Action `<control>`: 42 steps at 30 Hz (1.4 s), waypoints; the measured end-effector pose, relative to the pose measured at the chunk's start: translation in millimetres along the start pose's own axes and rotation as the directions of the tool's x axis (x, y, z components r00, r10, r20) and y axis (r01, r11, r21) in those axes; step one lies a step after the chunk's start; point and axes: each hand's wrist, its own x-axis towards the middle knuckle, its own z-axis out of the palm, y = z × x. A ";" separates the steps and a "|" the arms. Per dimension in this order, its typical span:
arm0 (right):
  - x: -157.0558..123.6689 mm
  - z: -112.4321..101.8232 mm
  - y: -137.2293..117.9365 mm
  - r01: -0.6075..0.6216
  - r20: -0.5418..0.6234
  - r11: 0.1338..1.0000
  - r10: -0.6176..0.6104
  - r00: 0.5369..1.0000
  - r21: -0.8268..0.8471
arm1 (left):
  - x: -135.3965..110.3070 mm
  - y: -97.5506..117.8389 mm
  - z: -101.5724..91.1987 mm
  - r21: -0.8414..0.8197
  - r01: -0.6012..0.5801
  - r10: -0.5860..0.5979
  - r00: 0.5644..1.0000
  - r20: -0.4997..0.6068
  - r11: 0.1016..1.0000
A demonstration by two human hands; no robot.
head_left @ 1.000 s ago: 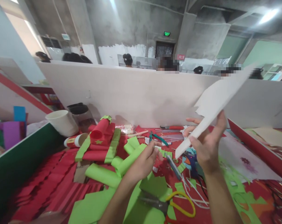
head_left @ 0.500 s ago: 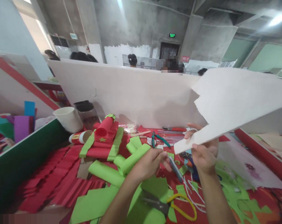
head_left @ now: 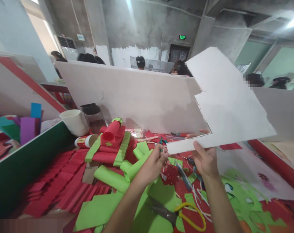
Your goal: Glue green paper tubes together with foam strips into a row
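Note:
My right hand (head_left: 206, 158) grips a white foam board (head_left: 234, 106) by its narrow strip, thumb on the near face and fingers behind. The board is tilted, with a jagged, notched left side and a broad upper part. Beside the strip's left tip, my left hand (head_left: 158, 160) is closed, its fingers curled together. Whatever it may hold is too small to make out. Below the hands lie a craft knife (head_left: 183, 174) and scissors with yellow handles (head_left: 190, 216). Rolled green paper (head_left: 137, 165) is to the left of my left hand.
A red and green paper model with a gold star (head_left: 108, 143) stands left of centre, by stacked red folded paper (head_left: 54, 181). Behind are a white cup (head_left: 74, 123), a lidded jar (head_left: 92, 115) and a white partition (head_left: 142, 100). Green paper scraps (head_left: 246, 200) lie at right.
The white board has turned, its broad part now upright and its strip shifted left. My right hand moved slightly left with it. My left hand has risen and come close to the strip's tip.

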 end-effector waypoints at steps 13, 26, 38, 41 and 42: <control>2.6 -7.1 17.3 -0.087 -0.089 0.995 0.083 0.993 -0.051 | 4.7 18.5 -11.3 0.092 -0.056 0.079 0.958 -0.274 0.994; 0.8 -2.7 16.5 -0.107 -0.046 0.992 0.104 0.993 -0.069 | 5.5 17.0 -13.1 0.020 -0.105 0.107 0.962 -0.253 0.994; -1.1 0.3 14.1 -0.141 0.004 0.990 0.141 0.990 -0.027 | 6.0 13.0 -12.3 -0.021 -0.033 0.027 0.964 -0.266 0.999; -1.3 0.6 14.3 -0.157 0.006 0.987 0.158 0.987 -0.035 | 6.6 10.8 -13.2 -0.041 -0.022 0.011 0.966 -0.260 0.999; -1.2 0.8 14.3 -0.162 0.007 0.986 0.163 0.987 -0.038 | 6.9 9.7 -13.9 -0.048 -0.024 0.011 0.968 -0.251 0.999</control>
